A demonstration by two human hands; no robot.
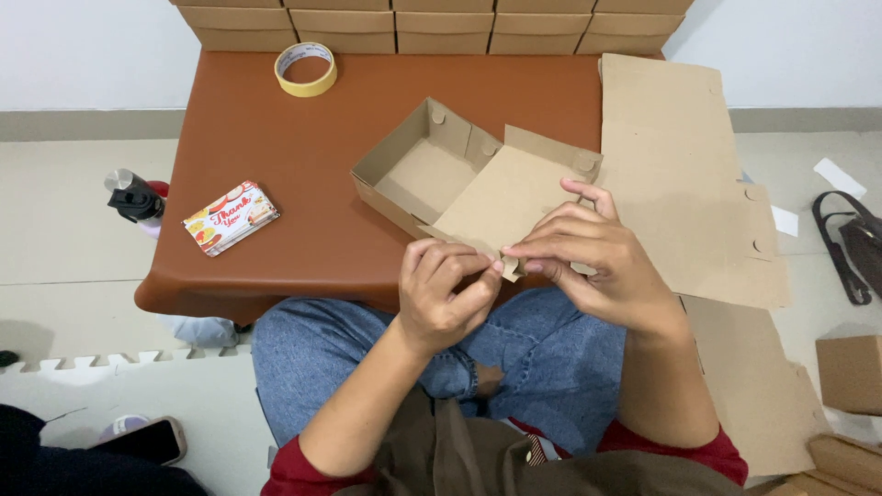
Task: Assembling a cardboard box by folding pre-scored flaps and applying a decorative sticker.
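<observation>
Box [459, 179]: half-folded cardboard, near edge of the bench [303, 165], lid flap tilted toward the lap for reach.
Left hand [447, 294]: fingers pinching the flap's front tab just below the box.
Right hand [588, 257]: fingers pressed on the same tab, steadying the crease (thumb hidden).
Flat blanks [680, 174]: right of the box, within reach.
Tape roll [306, 70]: beyond the box, left.

Two hands fold a cardboard box at the near edge of a brown worktop.

The left hand [447, 296] and right hand [593, 260] pinch the near corner of the lid of the box [432, 170], which lies half open on the worktop [303, 156]. A tape roll [306, 70] lies at the far side, a small card pack [231, 217] at the left, and flat cardboard [675, 174] at the right.
</observation>
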